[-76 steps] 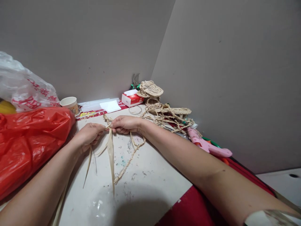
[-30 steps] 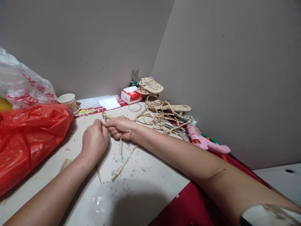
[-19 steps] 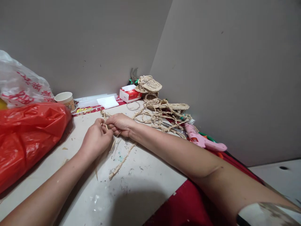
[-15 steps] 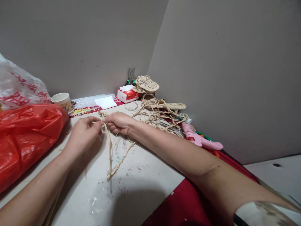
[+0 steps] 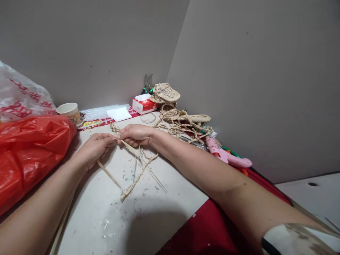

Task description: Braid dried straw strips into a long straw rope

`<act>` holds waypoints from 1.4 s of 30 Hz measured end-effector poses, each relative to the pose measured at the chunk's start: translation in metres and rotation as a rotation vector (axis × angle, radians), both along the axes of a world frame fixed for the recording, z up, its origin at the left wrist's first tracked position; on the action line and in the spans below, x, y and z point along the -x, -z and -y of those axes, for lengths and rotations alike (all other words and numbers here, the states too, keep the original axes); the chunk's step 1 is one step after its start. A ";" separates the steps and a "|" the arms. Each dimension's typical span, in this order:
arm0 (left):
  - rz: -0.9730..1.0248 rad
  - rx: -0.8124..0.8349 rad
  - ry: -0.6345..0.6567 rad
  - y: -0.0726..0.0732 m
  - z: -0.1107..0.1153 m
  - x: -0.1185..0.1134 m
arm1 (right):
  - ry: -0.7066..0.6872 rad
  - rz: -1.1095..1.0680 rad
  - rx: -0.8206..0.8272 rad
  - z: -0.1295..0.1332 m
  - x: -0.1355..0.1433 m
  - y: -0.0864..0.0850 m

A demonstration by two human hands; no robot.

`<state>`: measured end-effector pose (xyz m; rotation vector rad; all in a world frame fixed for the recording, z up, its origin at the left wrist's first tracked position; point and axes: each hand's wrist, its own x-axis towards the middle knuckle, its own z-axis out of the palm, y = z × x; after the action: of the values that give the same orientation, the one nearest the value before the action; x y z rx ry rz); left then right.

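My left hand [image 5: 94, 148] and my right hand [image 5: 135, 135] meet over a white, stained tabletop [image 5: 148, 209]. Both pinch pale straw strips [image 5: 132, 150] at the end of a braided straw cord [image 5: 138, 177]. The finished braid trails toward me from under my right hand. Loose flat strips fan out below both hands, one running down from my left palm. A short braided stub [image 5: 114, 126] sticks up just behind my fingertips.
A red plastic bag [image 5: 29, 148] and a white printed bag [image 5: 18, 99] fill the left. A paper cup [image 5: 67, 110], clear sticks [image 5: 103, 111], a red tissue box [image 5: 145, 104], pliers [image 5: 147, 83], woven straw pieces [image 5: 180, 118] and a pink glue gun [image 5: 225, 156] line the back and right walls.
My left hand swung across the strips, pressing against my right hand, then drew back left. The loose strips shifted from hanging straight to fanning out sideways. The camera view drifted slightly.
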<state>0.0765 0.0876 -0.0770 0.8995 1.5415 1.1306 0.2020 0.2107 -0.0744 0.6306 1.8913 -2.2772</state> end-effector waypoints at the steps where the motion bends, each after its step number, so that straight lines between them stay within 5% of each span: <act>1: -0.030 0.002 -0.003 0.000 0.000 0.000 | -0.001 0.005 -0.024 0.000 0.000 0.000; 6: -0.051 0.080 -0.008 0.001 -0.003 -0.002 | -0.014 -0.011 -0.229 0.000 -0.001 0.002; 14: 0.061 0.094 0.000 0.003 -0.007 0.003 | -0.013 -0.015 -0.835 0.009 -0.003 -0.008; 23: -0.075 0.057 -0.087 0.004 -0.006 -0.010 | -0.086 0.134 -1.023 0.013 -0.011 -0.029; 30: -0.081 -0.007 -0.101 0.006 -0.003 -0.013 | -0.021 0.136 -0.978 0.036 -0.006 -0.025; 37: 0.004 -0.029 -0.091 0.007 0.000 -0.010 | -0.030 0.208 -1.227 0.057 -0.004 -0.021; 42: 0.058 -0.045 -0.040 0.012 0.003 -0.002 | -0.264 0.166 -1.289 0.063 -0.014 -0.034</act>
<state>0.0786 0.0849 -0.0887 0.8616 1.4980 1.2147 0.2158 0.1475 -0.0407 0.5433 2.9107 -0.5917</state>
